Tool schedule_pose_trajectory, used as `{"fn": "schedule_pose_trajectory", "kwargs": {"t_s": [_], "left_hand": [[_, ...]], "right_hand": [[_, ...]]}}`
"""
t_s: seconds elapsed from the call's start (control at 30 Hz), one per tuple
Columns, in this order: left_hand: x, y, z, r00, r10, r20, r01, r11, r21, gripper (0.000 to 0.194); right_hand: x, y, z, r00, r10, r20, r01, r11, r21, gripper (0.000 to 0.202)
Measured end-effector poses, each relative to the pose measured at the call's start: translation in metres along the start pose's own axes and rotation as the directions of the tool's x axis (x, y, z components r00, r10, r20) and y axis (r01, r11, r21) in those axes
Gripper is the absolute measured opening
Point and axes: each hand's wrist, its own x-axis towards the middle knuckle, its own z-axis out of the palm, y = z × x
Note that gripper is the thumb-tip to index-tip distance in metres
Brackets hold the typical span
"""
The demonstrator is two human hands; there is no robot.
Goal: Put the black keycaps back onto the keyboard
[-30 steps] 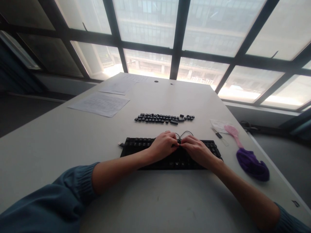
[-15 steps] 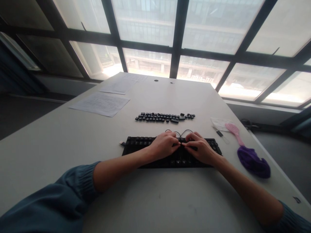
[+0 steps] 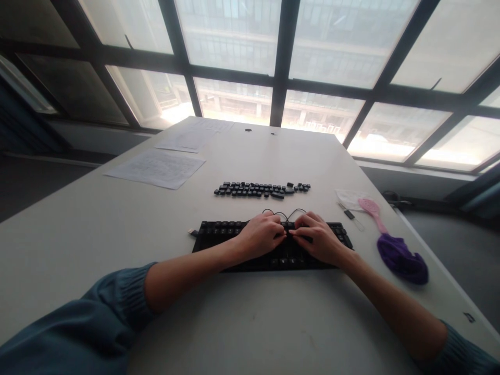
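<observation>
Tall window panes with dark frames behind, daylight washing over a long pale tabletop [image 3: 273, 156] that narrows toward the far edge. Printed paper sheets [image 3: 156, 167] near the far left edge, more sheets beyond them toward the far corner. Black keyboard [image 3: 219, 235] across the middle, nearer the close edge, partly covered by both hands. Purple cloth [image 3: 402, 259] by the right edge, with a pink brush [image 3: 373, 211] just beyond it and a small clear packet alongside. Row of loose black keycaps [image 3: 261, 189] laid out past the keyboard, well apart from it, toward the far edge. Left hand [image 3: 261, 237] and right hand [image 3: 317, 239] resting on the keyboard's middle, fingertips meeting, fingers [image 3: 279, 233] curled and pinched around a thin wire key puller [image 3: 284, 213] whose loops rise just above the knuckles. Whether a keycap sits in the wire: cannot tell, too small.

Judging from the layout, well under way: many caps already off and lined up, keys remaining at both visible ends of the keyboard, brush and cloth not in use.
</observation>
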Motion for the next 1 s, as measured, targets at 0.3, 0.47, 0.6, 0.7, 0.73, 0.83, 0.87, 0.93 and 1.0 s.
{"fn": "schedule_pose_trajectory", "kwargs": {"t_s": [0.3, 0.47, 0.6, 0.7, 0.73, 0.83, 0.87, 0.93, 1.0], "left_hand": [[0.002, 0.005, -0.013, 1.000, -0.016, -0.015, 0.015, 0.998, -0.066, 0.015], [0.003, 0.005, -0.033, 0.997, -0.066, -0.047, 0.060, 0.991, -0.122, 0.014], [0.012, -0.008, -0.055, 0.991, -0.129, -0.037, 0.122, 0.979, -0.162, 0.017], [0.034, -0.024, -0.070, 0.984, -0.175, 0.021, 0.176, 0.972, -0.157, 0.020], [0.044, -0.031, -0.072, 0.979, -0.200, 0.039, 0.204, 0.966, -0.156, 0.021], [0.083, -0.051, -0.070, 0.965, -0.252, 0.076, 0.261, 0.953, -0.150, 0.024], [0.096, -0.058, -0.066, 0.960, -0.273, 0.070, 0.280, 0.949, -0.146, 0.025], [0.122, -0.071, -0.055, 0.949, -0.314, 0.035, 0.316, 0.942, -0.115, 0.025], [0.143, -0.082, -0.042, 0.941, -0.337, 0.026, 0.338, 0.936, -0.099, 0.022]], "right_hand": [[0.001, 0.003, -0.001, 0.992, 0.012, -0.129, -0.012, 1.000, 0.001, 0.013], [0.006, 0.007, -0.016, 0.967, 0.137, -0.216, -0.136, 0.991, 0.016, 0.013], [0.009, 0.021, -0.031, 0.932, 0.235, -0.274, -0.244, 0.970, 0.003, 0.011], [0.016, 0.040, -0.042, 0.913, 0.317, -0.257, -0.334, 0.942, -0.025, 0.012], [0.020, 0.046, -0.044, 0.907, 0.344, -0.244, -0.362, 0.932, -0.033, 0.013], [0.033, 0.061, -0.048, 0.885, 0.416, -0.211, -0.433, 0.901, -0.039, 0.015], [0.038, 0.065, -0.048, 0.876, 0.435, -0.206, -0.453, 0.891, -0.043, 0.016], [0.048, 0.072, -0.048, 0.862, 0.468, -0.194, -0.487, 0.871, -0.065, 0.017], [0.058, 0.081, -0.046, 0.848, 0.502, -0.169, -0.523, 0.844, -0.119, 0.019]]}}
